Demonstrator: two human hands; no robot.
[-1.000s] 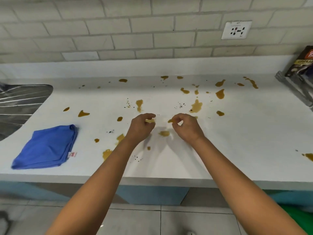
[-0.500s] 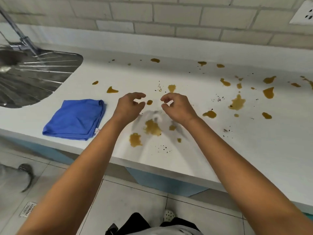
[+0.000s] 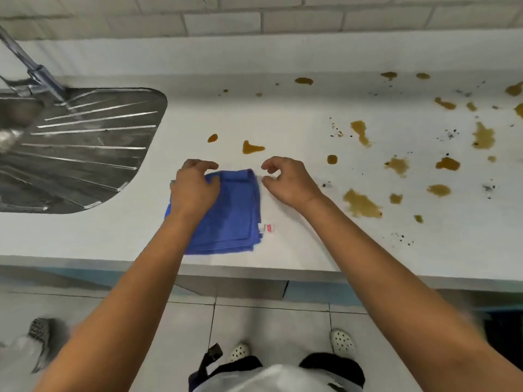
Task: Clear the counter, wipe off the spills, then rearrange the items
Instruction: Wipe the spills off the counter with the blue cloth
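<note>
Now the blue cloth (image 3: 226, 213) is lying folded on the white counter (image 3: 297, 244), close to its front edge, with a small white and red tag (image 3: 268, 228) sticking out of the cloth's right side. The left hand (image 3: 195, 188) is hanging over the cloth's far left corner, its fingers (image 3: 208, 165) loosely curled and holding nothing; whether the palm is touching the fabric cannot be told. The right hand (image 3: 288, 182) is hovering just right of the cloth's far right corner, its fingers (image 3: 271, 164) and thumb curved toward each other with a gap between them, gripping nothing.

Left of the cloth, the steel sink drainboard (image 3: 79, 154) is sitting set into the counter, and a faucet (image 3: 31, 69) is slanting above it. The basin itself is running out of frame, so its contents cannot be seen.

Right of the cloth and beyond it, brown spills (image 3: 360, 205) are spreading across the counter in many blotches, with dark specks (image 3: 399, 237) scattered among them. One small blotch (image 3: 252, 147) is lying just beyond the cloth, between the two hands.

Below the counter edge, white shoes (image 3: 342, 342) are standing on the tiled floor (image 3: 268, 323).
</note>
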